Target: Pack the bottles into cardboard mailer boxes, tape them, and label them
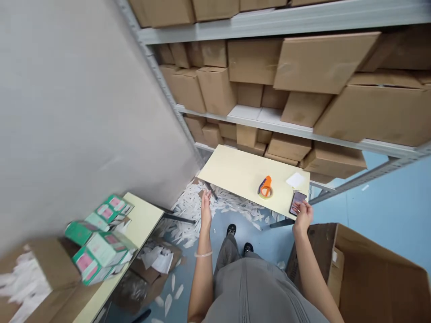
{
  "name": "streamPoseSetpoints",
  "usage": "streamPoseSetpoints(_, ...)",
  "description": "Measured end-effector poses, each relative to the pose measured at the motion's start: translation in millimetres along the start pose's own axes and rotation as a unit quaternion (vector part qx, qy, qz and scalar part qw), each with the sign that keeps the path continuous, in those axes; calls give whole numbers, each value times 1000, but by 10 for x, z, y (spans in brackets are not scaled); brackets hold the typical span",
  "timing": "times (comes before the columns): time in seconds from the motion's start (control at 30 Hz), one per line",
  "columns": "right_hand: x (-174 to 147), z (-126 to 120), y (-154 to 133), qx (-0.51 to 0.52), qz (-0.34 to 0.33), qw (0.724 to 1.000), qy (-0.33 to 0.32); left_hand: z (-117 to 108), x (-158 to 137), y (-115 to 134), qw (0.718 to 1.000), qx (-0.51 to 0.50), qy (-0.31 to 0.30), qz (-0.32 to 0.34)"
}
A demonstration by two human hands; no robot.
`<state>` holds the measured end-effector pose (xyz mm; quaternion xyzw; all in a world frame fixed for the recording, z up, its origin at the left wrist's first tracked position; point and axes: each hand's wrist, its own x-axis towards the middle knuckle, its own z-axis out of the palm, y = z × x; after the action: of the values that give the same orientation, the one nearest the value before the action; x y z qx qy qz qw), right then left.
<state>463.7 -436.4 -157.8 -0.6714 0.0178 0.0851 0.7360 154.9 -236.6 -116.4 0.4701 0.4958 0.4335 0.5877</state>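
My left hand (206,208) hangs in the air in front of the narrow cream table, its fingers stretched out and nothing in it. At the table's right end, my right hand (303,213) has its bent fingers on the lower part of a smartphone (298,201), screen upward. Whether the phone rests fully on the tabletop is hard to tell. Just beyond it lies a white slip of paper (295,180). An orange and blue tape dispenser (266,184) with a roll of tape sits on the cream table (232,167), left of the phone.
Metal shelving (269,31) full of cardboard boxes rises behind the table. A large open carton (380,273) stands at my right. On the left, another table (150,215) holds green and white boxes (104,251). White paper scraps (185,215) litter the floor.
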Motion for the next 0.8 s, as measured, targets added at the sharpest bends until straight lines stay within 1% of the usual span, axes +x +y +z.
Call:
streamPoseSetpoints(0.13,-229,326,12,-20,20,998,-60,-442,-105,56,997,-16,78,1)
streamPoseSetpoints(0.27,-534,657,84,-48,26,991,-118,-911,-128,100,986,-36,161,1)
streamPoseSetpoints(0.4,-997,1134,178,-39,45,983,-173,-1417,-108,159,980,-54,194,6)
streamPoseSetpoints(0.5,-1508,1581,245,-33,49,971,-231,-1917,-141,203,974,-55,218,19)
streamPoseSetpoints(0.63,-2361,2214,349,-27,49,950,-309,-2775,-267,282,956,-46,285,50)
streamPoseSetpoints(0.73,-3035,2645,439,-16,60,926,-373,-3411,-385,335,937,-55,339,66)
streamPoseSetpoints(0.8,-3456,2869,496,-5,68,906,-417,-3768,-470,345,923,-67,372,66)
